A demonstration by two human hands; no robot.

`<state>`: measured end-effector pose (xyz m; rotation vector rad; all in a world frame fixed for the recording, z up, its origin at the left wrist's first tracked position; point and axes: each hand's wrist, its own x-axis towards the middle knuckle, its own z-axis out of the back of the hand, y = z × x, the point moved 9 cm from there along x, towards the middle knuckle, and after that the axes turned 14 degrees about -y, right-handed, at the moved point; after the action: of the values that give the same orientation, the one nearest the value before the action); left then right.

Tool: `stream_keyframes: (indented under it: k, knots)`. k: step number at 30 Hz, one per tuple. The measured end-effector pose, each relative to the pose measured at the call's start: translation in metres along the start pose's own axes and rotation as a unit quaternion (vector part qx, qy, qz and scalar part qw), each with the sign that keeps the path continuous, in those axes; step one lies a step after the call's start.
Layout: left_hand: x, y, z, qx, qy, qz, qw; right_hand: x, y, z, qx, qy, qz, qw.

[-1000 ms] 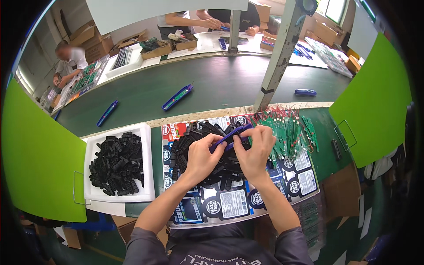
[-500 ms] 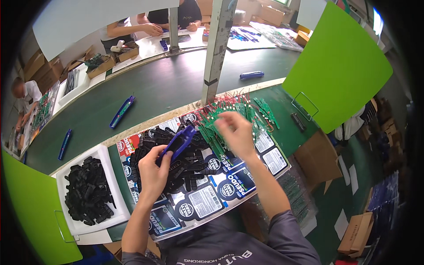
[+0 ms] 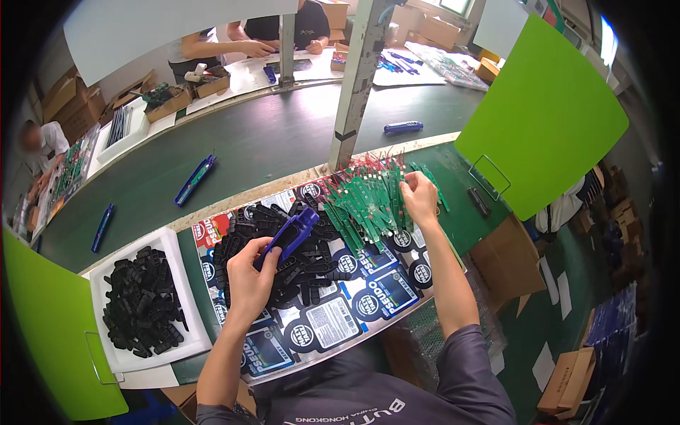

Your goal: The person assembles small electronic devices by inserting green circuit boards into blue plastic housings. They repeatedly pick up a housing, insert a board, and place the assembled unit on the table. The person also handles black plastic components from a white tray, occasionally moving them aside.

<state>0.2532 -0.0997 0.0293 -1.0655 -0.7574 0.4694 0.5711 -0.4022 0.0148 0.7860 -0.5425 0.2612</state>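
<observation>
Two hands were at work over the bench. Left hand point(image 3: 249, 280) had its fingers clamped around a blue plastic casing point(image 3: 289, 236), which stuck up and away from the palm, tilted toward the upper right. Below and around it lay a heap of black plastic parts point(image 3: 283, 248), touching the hand's knuckles. Right hand point(image 3: 419, 198) had its fingertips pinched together on the edge of a pile of green circuit boards point(image 3: 368, 202) with red wires; whether one board was actually lifted could not be told. Both heaps rested on printed blue cards point(image 3: 333, 315) spread across the near edge of the bench.

Left of the cards stood a white tray point(image 3: 185, 297) filled with more black parts. Beyond the heaps ran a dark green conveyor belt point(image 3: 283, 142), carrying three blue casings well apart, one point(image 3: 195, 180) nearest the left hand. A grey post point(image 3: 353, 92) rose just behind the boards. Green divider panels stood at the right point(image 3: 545, 117) and lower left. Other people sat across the belt.
</observation>
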Motion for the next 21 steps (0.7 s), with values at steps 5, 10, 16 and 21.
stream_keyframes:
  k: [5, 10, 16, 21]
  knots:
    - [-0.002, 0.009, -0.007, -0.074, -0.001, 0.071, 0.995, 0.007, 0.028, 0.025, 0.057, -0.026, 0.002, 0.998]
    - [-0.003, 0.018, -0.01, -0.157, 0.016, 0.15, 0.976, -0.004, 0.126, 0.074, 0.2, -0.059, 0.032, 0.977]
    - [-0.008, 0.018, -0.02, -0.211, 0.043, 0.183, 0.959, -0.076, 0.198, 0.064, 0.414, 0.106, -0.035, 0.903]
    - [-0.014, 0.019, -0.016, -0.327, 0.051, 0.237, 0.913, -0.131, 0.245, 0.042, 0.461, 0.148, -0.018, 0.875]
